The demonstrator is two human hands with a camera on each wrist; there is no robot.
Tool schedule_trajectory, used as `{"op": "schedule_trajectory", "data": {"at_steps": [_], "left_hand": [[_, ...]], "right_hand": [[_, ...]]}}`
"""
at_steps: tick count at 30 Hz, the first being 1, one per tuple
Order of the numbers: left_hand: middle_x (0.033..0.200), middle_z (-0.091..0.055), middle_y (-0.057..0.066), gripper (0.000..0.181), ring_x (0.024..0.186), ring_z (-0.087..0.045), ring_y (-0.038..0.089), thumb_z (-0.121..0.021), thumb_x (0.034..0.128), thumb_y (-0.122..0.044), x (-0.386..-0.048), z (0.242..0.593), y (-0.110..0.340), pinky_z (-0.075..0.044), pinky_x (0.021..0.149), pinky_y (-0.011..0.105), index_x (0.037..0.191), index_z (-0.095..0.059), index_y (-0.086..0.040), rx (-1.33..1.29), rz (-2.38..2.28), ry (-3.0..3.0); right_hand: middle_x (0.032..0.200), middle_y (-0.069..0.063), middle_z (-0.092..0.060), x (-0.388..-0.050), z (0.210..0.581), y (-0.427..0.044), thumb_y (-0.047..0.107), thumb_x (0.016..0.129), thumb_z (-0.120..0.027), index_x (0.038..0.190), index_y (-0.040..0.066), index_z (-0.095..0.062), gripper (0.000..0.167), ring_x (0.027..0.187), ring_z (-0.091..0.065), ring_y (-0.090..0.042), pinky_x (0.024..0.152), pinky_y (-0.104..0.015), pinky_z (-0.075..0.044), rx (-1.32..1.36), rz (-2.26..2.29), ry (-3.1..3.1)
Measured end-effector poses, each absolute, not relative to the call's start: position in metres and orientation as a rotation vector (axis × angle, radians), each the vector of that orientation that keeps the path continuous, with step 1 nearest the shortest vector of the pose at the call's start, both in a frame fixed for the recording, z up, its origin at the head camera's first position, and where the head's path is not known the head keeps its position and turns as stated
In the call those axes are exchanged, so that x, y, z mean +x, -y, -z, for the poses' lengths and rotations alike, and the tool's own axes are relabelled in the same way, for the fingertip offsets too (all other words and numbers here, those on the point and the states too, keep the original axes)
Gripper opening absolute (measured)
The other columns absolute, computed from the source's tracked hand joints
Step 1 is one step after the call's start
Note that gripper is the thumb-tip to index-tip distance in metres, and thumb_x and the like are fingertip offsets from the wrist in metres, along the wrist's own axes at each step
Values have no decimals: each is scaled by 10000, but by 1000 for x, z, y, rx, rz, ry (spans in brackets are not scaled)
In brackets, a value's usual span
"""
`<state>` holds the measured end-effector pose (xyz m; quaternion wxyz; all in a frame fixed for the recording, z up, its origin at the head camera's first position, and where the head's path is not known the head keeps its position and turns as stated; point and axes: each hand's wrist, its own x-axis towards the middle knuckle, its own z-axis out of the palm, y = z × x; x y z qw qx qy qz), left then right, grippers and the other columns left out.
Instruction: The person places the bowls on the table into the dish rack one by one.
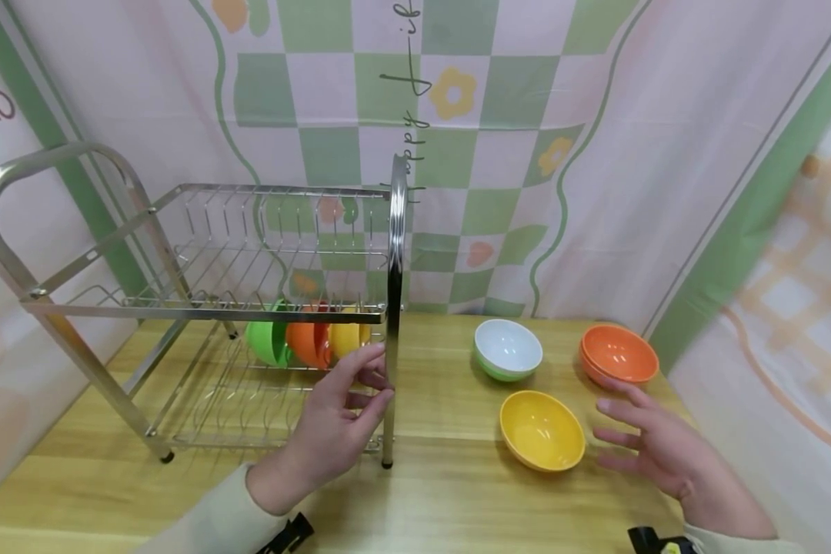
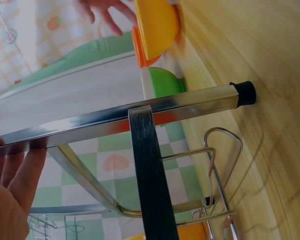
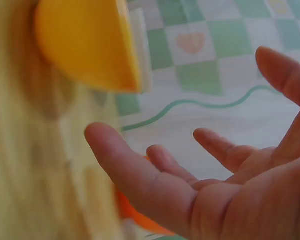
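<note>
My left hand (image 1: 335, 419) is at the front right post of a two-tier metal dish rack (image 1: 395, 269). In the left wrist view, the thumb and fingers lie on either side of that post (image 2: 90, 122), pinching it. Green (image 1: 266, 338), orange (image 1: 308, 343) and yellow (image 1: 348, 335) bowls stand on edge in the lower tier. Over the table at the right, my right hand (image 1: 665, 446) has its fingers spread and holds nothing. Close to its fingertips are a yellow bowl (image 1: 542, 431) and stacked orange bowls (image 1: 619, 354).
A white bowl (image 1: 508, 346) sits in a green bowl (image 1: 502, 372) behind the yellow one. The rack's upper tier (image 1: 284, 250) holds no dishes. Patterned curtains (image 1: 457, 154) hang along the back and sides of the wooden table (image 1: 450, 492).
</note>
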<state>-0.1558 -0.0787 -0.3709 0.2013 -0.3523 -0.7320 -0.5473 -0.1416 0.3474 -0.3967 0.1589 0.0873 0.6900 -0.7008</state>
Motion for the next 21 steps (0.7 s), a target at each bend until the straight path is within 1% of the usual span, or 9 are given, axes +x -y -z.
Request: {"op": "schedule_trajectory", "data": {"at_steps": [3, 4, 6, 9, 13, 14, 15, 17, 21], "left_hand": [[1083, -600, 81, 669, 893, -648, 230, -676, 861, 145, -156, 372, 79, -599, 681, 295, 1419, -459, -153, -986, 1526, 2050], [1086, -598, 72, 671, 894, -648, 231, -678, 860, 144, -156, 372, 79, -599, 681, 294, 1420, -459, -154, -985, 1525, 2053], [1089, -594, 58, 673, 893, -649, 235, -679, 860, 144, -156, 372, 79, -599, 680, 293, 1422, -458, -153, -986, 1524, 2055], [1091, -593, 47, 671, 892, -650, 240, -676, 863, 141, -156, 372, 79, -598, 677, 288, 1425, -456, -153, -989, 1521, 2057], [1083, -596, 41, 676, 885, -649, 235, -675, 863, 143, -156, 371, 80, -597, 677, 285, 1427, -454, -156, -998, 1525, 2055], [1081, -598, 41, 678, 883, -649, 235, -675, 861, 145, -156, 371, 80, -597, 678, 285, 1426, -453, -156, -1000, 1526, 2053], [1079, -599, 43, 680, 880, -649, 235, -678, 859, 146, -156, 370, 80, -598, 679, 286, 1426, -453, -155, -1002, 1528, 2051], [1076, -602, 55, 682, 879, -650, 238, -680, 858, 147, -157, 370, 80, -597, 682, 286, 1426, -451, -153, -1005, 1524, 2046], [1073, -605, 93, 671, 877, -650, 247, -677, 863, 139, -157, 370, 81, -597, 681, 286, 1425, -446, -145, -1014, 1508, 2036]], "right_hand": [[1574, -256, 159, -143, 408, -356, 301, 1075, -425, 1331, 419, -429, 282, 1215, -457, -411, 966, -667, -424, 181, 2073, -1782], [1568, -260, 196, -144, 411, -358, 303, 1081, -403, 1278, 440, -481, 252, 1188, -488, -381, 975, -679, -405, 152, 2093, -1710], [1551, -248, 278, -146, 417, -362, 304, 1090, -358, 1220, 458, -559, 285, 1158, -520, -321, 997, -696, -366, 90, 2122, -1555], [1531, -195, 368, -147, 423, -364, 295, 1097, -318, 1220, 448, -629, 368, 1158, -518, -269, 1023, -705, -320, 42, 2148, -1393], [1521, -183, 390, -148, 427, -361, 246, 1097, -322, 1277, 423, -609, 382, 1180, -504, -221, 1031, -714, -298, -10, 2160, -1313], [1530, -181, 377, -148, 428, -359, 230, 1096, -324, 1293, 421, -593, 384, 1187, -505, -215, 1030, -717, -296, -22, 2159, -1308], [1552, -197, 318, -149, 429, -357, 214, 1094, -330, 1311, 422, -575, 387, 1198, -506, -209, 1030, -717, -296, -34, 2153, -1313], [1571, -193, 248, -150, 430, -353, 181, 1090, -337, 1341, 425, -529, 399, 1228, -497, -196, 1027, -716, -302, -60, 2137, -1335], [1579, -187, 241, -151, 433, -347, 115, 1072, -354, 1359, 424, -485, 442, 1257, -482, -182, 1021, -720, -304, -85, 2119, -1354]]}}
